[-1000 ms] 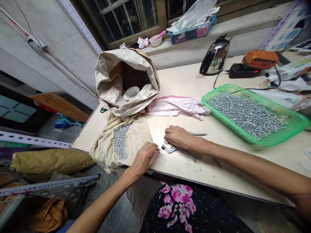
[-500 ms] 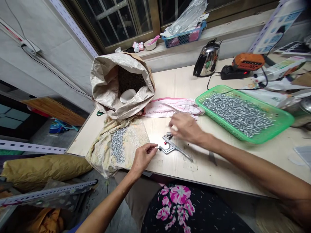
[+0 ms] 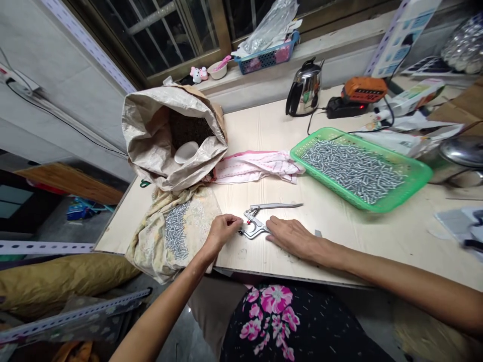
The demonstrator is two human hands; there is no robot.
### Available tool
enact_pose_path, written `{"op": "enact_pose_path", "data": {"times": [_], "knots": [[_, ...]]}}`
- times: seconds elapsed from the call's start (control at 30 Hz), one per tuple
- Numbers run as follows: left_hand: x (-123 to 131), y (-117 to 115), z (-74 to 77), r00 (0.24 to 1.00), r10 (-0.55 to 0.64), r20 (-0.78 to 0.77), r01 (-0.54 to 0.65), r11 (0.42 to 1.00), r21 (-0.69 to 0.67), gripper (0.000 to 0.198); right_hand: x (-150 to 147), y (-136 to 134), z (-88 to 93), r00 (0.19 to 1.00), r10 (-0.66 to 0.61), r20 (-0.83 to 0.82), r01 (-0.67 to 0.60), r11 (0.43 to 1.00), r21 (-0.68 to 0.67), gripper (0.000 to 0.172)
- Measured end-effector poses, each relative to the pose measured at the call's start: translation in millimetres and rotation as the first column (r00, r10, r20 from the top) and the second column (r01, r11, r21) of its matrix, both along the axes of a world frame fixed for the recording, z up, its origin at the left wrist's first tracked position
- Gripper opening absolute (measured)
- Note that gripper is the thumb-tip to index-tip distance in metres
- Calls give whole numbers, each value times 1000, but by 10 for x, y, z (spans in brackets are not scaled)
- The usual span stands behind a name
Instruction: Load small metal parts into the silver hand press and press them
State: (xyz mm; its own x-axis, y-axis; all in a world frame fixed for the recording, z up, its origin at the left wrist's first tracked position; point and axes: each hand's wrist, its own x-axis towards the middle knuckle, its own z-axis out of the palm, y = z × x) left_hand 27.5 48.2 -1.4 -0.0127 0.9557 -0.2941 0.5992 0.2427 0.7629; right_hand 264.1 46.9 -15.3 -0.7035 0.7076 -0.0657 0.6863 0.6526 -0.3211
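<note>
A pair of silver hole-press pliers [image 3: 256, 229] with a C-shaped jaw, a red tip and a dark spring lies on the table. My right hand [image 3: 289, 235] covers its lower handle, fingers closed over it, while the upper handle sticks out free above. At the jaw's left end, my left hand [image 3: 223, 230] pinches thumb and fingers together; whatever is between them is too small to make out. Left of that hand, small silver metal pins [image 3: 176, 231] are heaped on a yellowish patterned cloth [image 3: 202, 206].
More pins fill a green plastic basket [image 3: 422, 178] on the right. Behind the hands are a pink-and-white cloth [image 3: 256, 167] and an open woven sack [image 3: 141, 125] with a white bowl [image 3: 186, 152]. A kettle [image 3: 305, 88] and an orange battery [image 3: 364, 89] stand at the back.
My right hand has come down from above the pliers onto their lower handle. The upper handle now shows, swung out to the right. My left hand stays pinched at the jaw.
</note>
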Motion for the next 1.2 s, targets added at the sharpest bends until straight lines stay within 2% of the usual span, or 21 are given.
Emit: {"op": "enact_pose_path", "data": {"times": [0.1, 0.2, 0.33, 0.57, 0.77, 0.9, 0.93, 0.97, 1.03, 1.1, 1.13, 1.2], "knots": [[-21, -24, -1, 1000, 3, 26, -2, 999, -35, 34, -16, 15, -128, 999, 25, 23, -25, 999, 37, 13], [-6, -65, 0, 999, 11, 45, -7, 997, -80, 33, 33, 27, -154, 997, 76, 8, -76, 994, 84, 20], [35, -119, -10, 999, 5, 33, -1, 991, -131, 33, 38, 11, -121, 996, 86, 23, -87, 994, 71, 22], [20, -98, -15, 996, -75, -54, 61, 971, -230, 35, 35, 74, -58, 995, 99, 18, -100, 995, 13, 19], [9, -34, 6, 996, -84, 31, 90, 923, -375, 39, 27, 70, -67, 996, 94, -4, -94, 996, 9, 21], [4, 4, 4, 995, -97, 37, 103, 905, -414, 40, 69, 89, 38, 996, 84, -6, -84, 996, -19, 14], [1, 10, 2, 994, -102, 36, 108, 903, -417, 40, 97, 112, 71, 997, 75, -28, -75, 997, 1, 18], [-1, 15, 1, 994, -106, 37, 111, 901, -419, 41, 129, 145, 97, 997, 57, -53, -55, 998, 35, 32], [-4, 21, -3, 994, -108, 35, 112, 899, -424, 40, 200, 236, 118, 996, 2, -86, 7, 994, 113, 70], [-4, 24, -9, 994, -104, 27, 106, 898, -427, 39, 259, 342, 94, 998, -46, -46, 52, 990, 128, 99], [-2, 25, -13, 994, -105, 22, 104, 897, -428, 39, 281, 390, 72, 999, -51, -12, 52, 992, 113, 106], [1, 28, -23, 994, -112, 15, 108, 896, -430, 39, 304, 458, 35, 999, -29, 28, 27, 997, 74, 106]]}}
